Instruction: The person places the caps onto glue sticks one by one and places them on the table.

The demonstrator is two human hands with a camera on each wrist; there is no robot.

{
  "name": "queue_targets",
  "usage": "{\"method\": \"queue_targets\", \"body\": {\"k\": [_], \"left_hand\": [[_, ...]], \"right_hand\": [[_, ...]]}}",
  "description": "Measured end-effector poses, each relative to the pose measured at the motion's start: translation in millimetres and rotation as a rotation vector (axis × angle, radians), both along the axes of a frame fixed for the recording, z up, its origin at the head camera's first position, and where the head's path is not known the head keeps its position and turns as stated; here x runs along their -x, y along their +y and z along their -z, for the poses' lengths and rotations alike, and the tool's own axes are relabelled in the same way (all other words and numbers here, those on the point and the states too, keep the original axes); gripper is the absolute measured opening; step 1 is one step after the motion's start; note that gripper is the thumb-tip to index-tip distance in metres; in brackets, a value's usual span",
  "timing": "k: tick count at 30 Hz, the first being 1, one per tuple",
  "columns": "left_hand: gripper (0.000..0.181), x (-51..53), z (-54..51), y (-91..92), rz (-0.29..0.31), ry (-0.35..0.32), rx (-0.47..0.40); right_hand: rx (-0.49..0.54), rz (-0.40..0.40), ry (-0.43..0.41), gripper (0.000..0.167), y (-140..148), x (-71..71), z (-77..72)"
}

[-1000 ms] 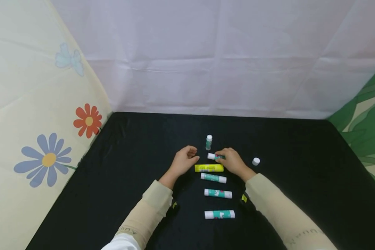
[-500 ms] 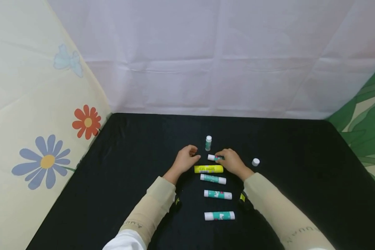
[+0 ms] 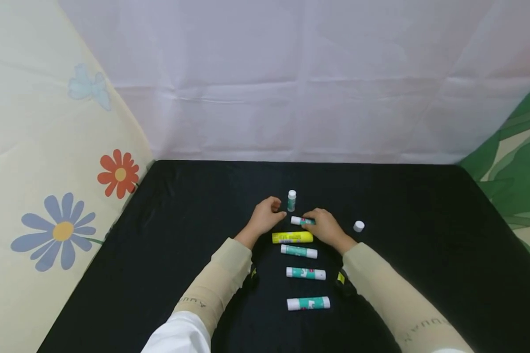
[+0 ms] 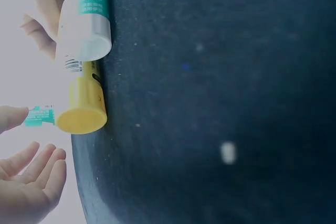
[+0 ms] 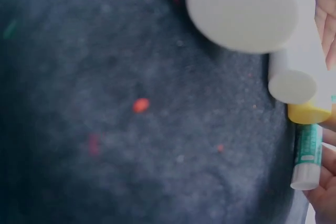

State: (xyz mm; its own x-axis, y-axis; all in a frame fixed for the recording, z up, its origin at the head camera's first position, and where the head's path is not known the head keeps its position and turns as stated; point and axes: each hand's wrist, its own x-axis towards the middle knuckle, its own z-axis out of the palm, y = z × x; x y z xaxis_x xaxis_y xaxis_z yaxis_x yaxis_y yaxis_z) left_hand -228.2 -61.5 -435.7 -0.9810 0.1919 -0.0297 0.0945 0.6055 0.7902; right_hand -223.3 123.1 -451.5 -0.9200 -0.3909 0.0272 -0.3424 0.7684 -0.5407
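My right hand (image 3: 326, 227) grips the right end of a lying green-and-white glue stick (image 3: 297, 220), its fingers covering that end. In the right wrist view, the right hand (image 5: 328, 177) is at the lower right, around a glue stick (image 5: 308, 153) with a white end. My left hand (image 3: 265, 216) holds nothing, its fingers loosely bent. Just right of its fingertips a small glue stick (image 3: 291, 201) stands upright. Directly in front of the gripped one lies a yellow glue stick (image 3: 292, 238); the left wrist view shows its yellow end (image 4: 82, 114) near the open left hand (image 4: 31, 182).
Toward the front lie three green-and-white glue sticks: one close to the yellow one (image 3: 299, 251), a middle one (image 3: 305, 273) and a front one (image 3: 308, 303). A loose white cap (image 3: 358, 226) sits right of my right hand. A black cloth (image 3: 203, 196) covers the table.
My left hand has edged forward and a little right, closer to the upright glue stick. The right hand stays on the lying glue stick. The head view has shifted slightly.
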Motion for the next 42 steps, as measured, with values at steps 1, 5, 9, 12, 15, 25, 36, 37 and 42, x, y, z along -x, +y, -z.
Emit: {"method": "queue_targets", "body": {"k": [1,5,9,12,15,25,36,37,42], "left_hand": [[0.034,1.1,-0.6,1.0,-0.003,0.004,-0.001],[0.036,4.3,-2.8,5.8,-0.011,0.004,0.000],[0.038,7.1,-3.2,10.9,-0.013,-0.014,0.006],[0.040,9.5,-2.5,14.1,-0.012,-0.036,0.003],[0.041,12.2,-1.9,16.7,-0.011,-0.045,-0.008],[0.040,18.3,-0.9,24.7,-0.010,-0.012,0.009],[0.027,17.6,1.2,27.7,-0.004,-0.002,0.010],[0.027,18.0,0.9,28.0,-0.005,0.000,0.015],[0.026,20.9,1.3,27.9,-0.013,-0.006,0.029]], "right_hand": [[0.007,0.004,-0.008,0.028,0,-0.2,-0.6],[0.023,0.024,-0.036,0.027,3,-1.6,-2.6],[0.033,0.040,-0.046,0.026,7,-3.5,-3.0],[0.046,0.052,-0.044,0.025,10,-4.8,-2.7],[0.064,0.060,-0.034,0.025,12,-5.5,-3.0],[0.103,0.061,0.061,0.022,20,-12.9,-5.8],[0.068,0.140,0.143,0.024,54,-17.0,-12.6],[0.065,0.152,0.140,0.024,58,-17.3,-13.6],[0.038,0.203,0.095,0.026,73,-20.0,-15.2]]}}
